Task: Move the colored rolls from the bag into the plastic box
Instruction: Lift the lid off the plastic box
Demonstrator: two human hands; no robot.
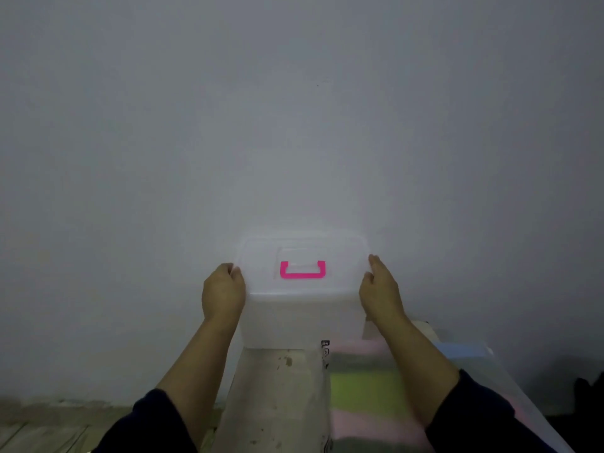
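Observation:
A translucent white plastic box with its lid on and a pink handle stands at the far end of a worn white surface, against the wall. My left hand grips the box's left side at the lid edge, fingers curled round it. My right hand holds the right side the same way. Below my right forearm lies a clear plastic bag holding colored rolls in pink, green, grey and blue bands, seen blurred through the plastic.
The worn white table top runs toward me in the middle. A plain grey wall fills the background. Wooden floor shows at lower left, and a dark shape sits at lower right.

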